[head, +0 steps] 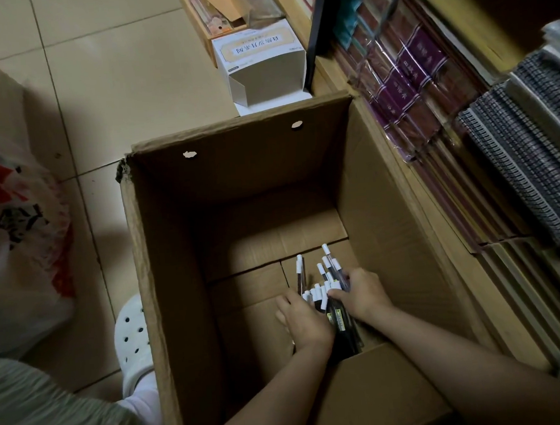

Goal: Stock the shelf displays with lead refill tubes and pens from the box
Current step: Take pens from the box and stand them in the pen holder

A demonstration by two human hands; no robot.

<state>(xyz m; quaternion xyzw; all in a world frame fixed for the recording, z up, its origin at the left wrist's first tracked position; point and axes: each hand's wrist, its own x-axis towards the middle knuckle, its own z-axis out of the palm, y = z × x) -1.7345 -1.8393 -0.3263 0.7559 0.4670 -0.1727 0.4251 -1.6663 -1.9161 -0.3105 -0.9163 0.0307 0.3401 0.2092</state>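
Observation:
A tall open cardboard box (174, 287) stands on the tiled floor beside the shelf. At its bottom lies a bunch of dark pens with white caps (326, 287). Both my arms reach down into the box. My left hand (305, 321) curls round the left side of the bunch. My right hand (362, 294) grips it from the right, fingers over the capped ends. One pen (299, 274) lies slightly apart at the left. The pens' lower ends are hidden behind my hands.
A shelf of wrapped notebooks (408, 78) and spiral-bound pads (529, 159) runs along the right. An empty white display carton (260, 66) sits beyond the box. A plastic bag (15, 233) lies at the left, and my white shoe (133, 341) touches the box.

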